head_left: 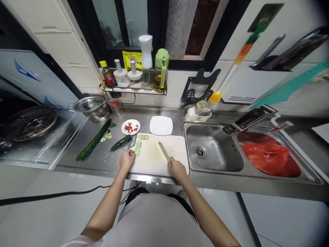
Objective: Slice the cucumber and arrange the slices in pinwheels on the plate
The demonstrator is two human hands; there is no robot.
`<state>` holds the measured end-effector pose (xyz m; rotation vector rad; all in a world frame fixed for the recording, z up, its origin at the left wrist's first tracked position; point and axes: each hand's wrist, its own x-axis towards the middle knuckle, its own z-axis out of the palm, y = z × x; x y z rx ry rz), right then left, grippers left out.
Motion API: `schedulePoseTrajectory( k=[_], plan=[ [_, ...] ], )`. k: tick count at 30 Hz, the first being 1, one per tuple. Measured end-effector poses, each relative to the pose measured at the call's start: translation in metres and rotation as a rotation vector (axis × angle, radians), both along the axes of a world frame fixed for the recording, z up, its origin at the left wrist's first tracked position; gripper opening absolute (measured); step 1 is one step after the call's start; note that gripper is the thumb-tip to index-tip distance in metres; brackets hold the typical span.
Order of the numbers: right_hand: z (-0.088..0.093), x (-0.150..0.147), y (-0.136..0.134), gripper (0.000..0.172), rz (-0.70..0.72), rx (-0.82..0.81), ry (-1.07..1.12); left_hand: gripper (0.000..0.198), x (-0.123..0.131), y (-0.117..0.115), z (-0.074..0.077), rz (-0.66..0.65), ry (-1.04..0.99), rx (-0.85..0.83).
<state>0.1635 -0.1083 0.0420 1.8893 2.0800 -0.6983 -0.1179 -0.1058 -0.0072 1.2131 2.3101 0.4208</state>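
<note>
A white cutting board [164,161] lies on the steel counter in front of me. My right hand [177,168] is closed round the handle of a knife [163,151], whose blade lies flat across the board, pointing away. My left hand [126,159] rests at the board's left edge, fingers curled beside a row of cucumber slices [137,150]. More slices [143,137] sit at the board's far left corner. A half cucumber [121,142] lies just left of the board. A long whole cucumber [94,140] lies further left.
A small plate of red chopped pieces [131,127] and an empty white square plate [161,125] sit behind the board. The sink [213,151] is to the right, with a red basin [268,157] beyond it. A steel pot [92,107] and a condiment rack [136,90] stand at the back.
</note>
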Motion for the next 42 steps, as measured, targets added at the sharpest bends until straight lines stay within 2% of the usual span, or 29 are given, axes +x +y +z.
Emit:
schedulePoseTrajectory(
  k=[11, 16, 23, 31, 37, 42],
  plan=[
    [-0.004, 0.001, 0.002, 0.030, 0.011, 0.004, -0.003, 0.020, -0.002, 0.002, -0.004, -0.021, -0.004, -0.024],
    [-0.003, 0.001, 0.003, 0.030, 0.021, 0.003, 0.003, 0.023, 0.000, 0.007, 0.000, 0.015, -0.025, 0.012],
    [-0.004, 0.001, 0.004, 0.029, 0.039, 0.001, 0.000, 0.028, 0.028, 0.045, 0.009, -0.035, -0.034, 0.129],
    [-0.003, 0.002, 0.005, 0.030, 0.034, -0.016, -0.003, 0.040, 0.053, 0.094, 0.012, -0.126, 0.101, 0.104],
    [-0.001, 0.001, 0.004, 0.029, 0.045, -0.016, -0.003, 0.033, 0.057, 0.102, 0.005, -0.197, 0.190, 0.066],
    [0.000, 0.001, 0.004, 0.028, 0.038, -0.024, -0.006, 0.027, 0.057, 0.104, 0.004, -0.171, 0.155, 0.093]
  ],
)
